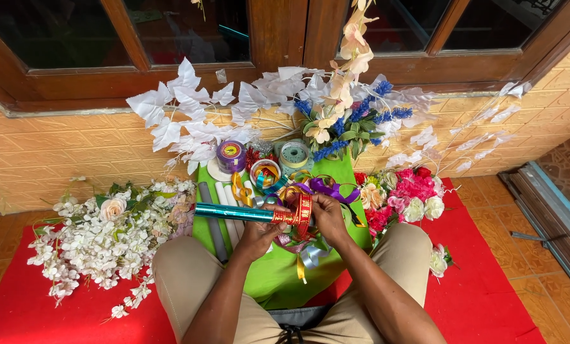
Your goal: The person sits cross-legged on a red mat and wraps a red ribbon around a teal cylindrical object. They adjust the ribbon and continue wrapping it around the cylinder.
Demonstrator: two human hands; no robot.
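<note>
Hands meet over the green cloth [278, 280]: left hand [257, 234] grips a teal foil roll [234, 212] jutting toward the cloth's left edge. Right hand [328, 215] pinches red ribbon [303, 213] at the roll's end.

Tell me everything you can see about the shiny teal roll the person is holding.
The teal roll is a slim tube of glossy, foil-like wrapping material, metallic blue-green with bright glints. It lies nearly level, its free end pointing to the person's left, above the green cloth. The left hand grips it from below near its right end, where a red and gold ribbon meets it; the right hand holds that ribbon. Whether the ribbon is wound around it cannot be told.
</note>
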